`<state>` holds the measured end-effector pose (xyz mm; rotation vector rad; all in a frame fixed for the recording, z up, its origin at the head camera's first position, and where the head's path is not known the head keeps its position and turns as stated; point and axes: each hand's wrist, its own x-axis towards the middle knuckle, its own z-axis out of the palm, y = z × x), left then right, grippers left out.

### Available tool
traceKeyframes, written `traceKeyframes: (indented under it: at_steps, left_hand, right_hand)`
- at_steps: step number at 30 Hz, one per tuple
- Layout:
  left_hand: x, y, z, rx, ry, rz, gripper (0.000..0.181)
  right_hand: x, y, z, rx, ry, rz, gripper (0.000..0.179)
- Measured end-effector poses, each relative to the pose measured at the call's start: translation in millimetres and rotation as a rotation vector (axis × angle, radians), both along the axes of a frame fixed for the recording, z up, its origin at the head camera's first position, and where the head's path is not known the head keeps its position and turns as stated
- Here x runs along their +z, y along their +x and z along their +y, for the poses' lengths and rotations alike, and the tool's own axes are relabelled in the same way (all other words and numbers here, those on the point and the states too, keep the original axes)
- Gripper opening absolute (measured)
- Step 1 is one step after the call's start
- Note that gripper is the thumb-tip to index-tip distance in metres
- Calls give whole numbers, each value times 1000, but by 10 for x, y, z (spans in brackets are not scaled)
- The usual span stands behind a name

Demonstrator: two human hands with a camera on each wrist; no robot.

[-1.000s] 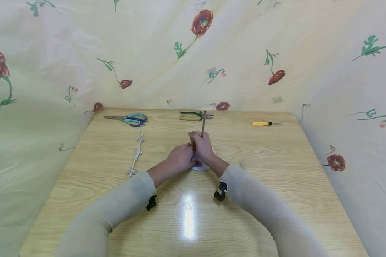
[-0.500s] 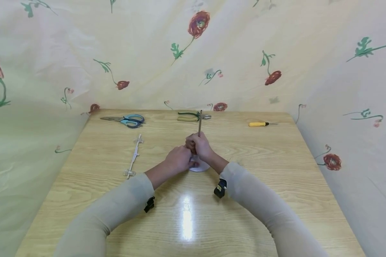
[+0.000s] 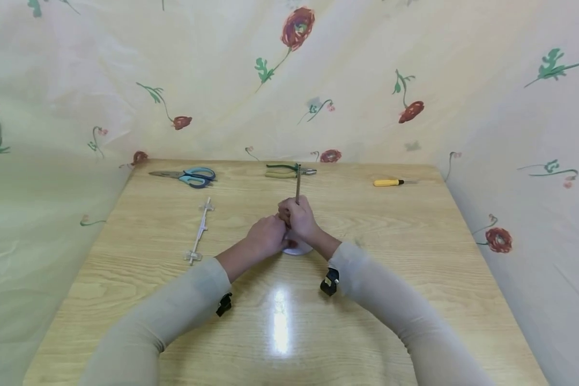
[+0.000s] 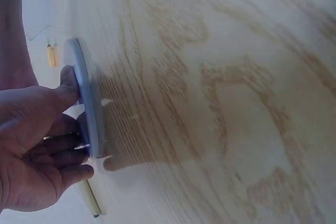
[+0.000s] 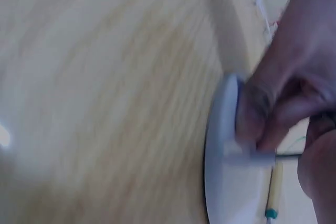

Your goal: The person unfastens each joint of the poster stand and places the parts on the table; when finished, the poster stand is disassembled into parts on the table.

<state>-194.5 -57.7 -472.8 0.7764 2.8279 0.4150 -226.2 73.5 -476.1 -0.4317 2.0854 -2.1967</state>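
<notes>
A white round base (image 3: 300, 250) lies flat on the wooden table, in front of me. My left hand (image 3: 267, 236) holds it; in the left wrist view the thumb rests on the disc (image 4: 90, 103) and the other fingers curl at its upper side. Just above, my right hand (image 3: 301, 217) grips a thin brown rod (image 3: 298, 185) that rises nearly upright from the fist. The right wrist view has a thin dark shaft (image 5: 289, 156) meeting a blurred whitish stem (image 5: 247, 156) over the base, beside the left fingers. The hands hide most of this joint.
Blue-handled scissors (image 3: 188, 176), green-and-yellow pliers (image 3: 284, 171) and a yellow screwdriver (image 3: 388, 183) lie along the table's far edge. A white rod with clear end pieces (image 3: 201, 230) lies left of my hands. Flowered cloth (image 3: 212, 64) hangs behind the table.
Both hands keep their hold on the base and rod, with the right hand shifting slightly about the rod. The whole view drifts a little as the head moves.
</notes>
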Motion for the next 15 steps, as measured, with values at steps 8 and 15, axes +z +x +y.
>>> traceKeyframes:
  at_steps: [8,15]
  left_hand:
    - [41,11,41,11,-7,-18,36]
    - [-22,-15,14,-7,71,3,41]
  right_hand:
    - [38,28,-1,-20,-78,-43,54]
    - [8,40,30,-41,4,14,49]
